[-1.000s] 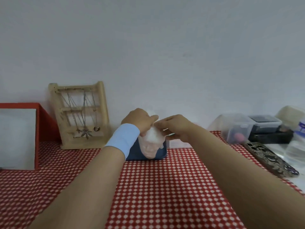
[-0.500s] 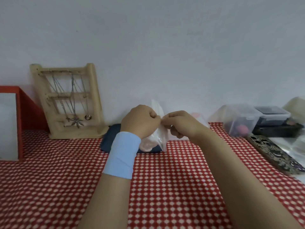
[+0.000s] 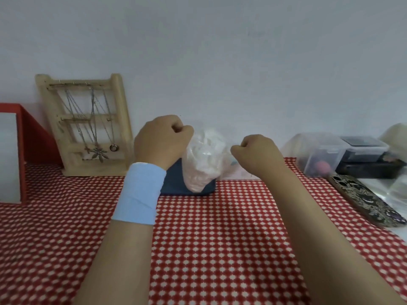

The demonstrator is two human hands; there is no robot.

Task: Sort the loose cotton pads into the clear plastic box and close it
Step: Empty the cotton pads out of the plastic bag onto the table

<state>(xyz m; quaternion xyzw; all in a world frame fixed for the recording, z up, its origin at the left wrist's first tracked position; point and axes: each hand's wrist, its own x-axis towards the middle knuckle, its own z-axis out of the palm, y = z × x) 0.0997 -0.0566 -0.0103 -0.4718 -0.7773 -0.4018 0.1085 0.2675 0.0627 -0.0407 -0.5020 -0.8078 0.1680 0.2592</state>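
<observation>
Fingers [image 3: 179, 131] curled tight, a person's left hand [image 3: 161, 143] and right hand [image 3: 258, 154] pinch the mouth of a clear bag of cotton pads [image 3: 206, 157] above a navy pouch [image 3: 174, 183]; an even, gentle sideways pull should open it without spilling, the clear plastic box [image 3: 319, 150] standing at 3 o'clock.

A plain pale wall [image 3: 220, 51] fills the upper view, evenly lit. A wooden rack [image 3: 94, 171] hung with necklaces [image 3: 97, 150] leans on it, standing on a red-and-white checked cloth [image 3: 220, 238]. Just left of the rack stands a red-framed panel [image 3: 37, 139]; the cloth spreads forward and right of the rack.
</observation>
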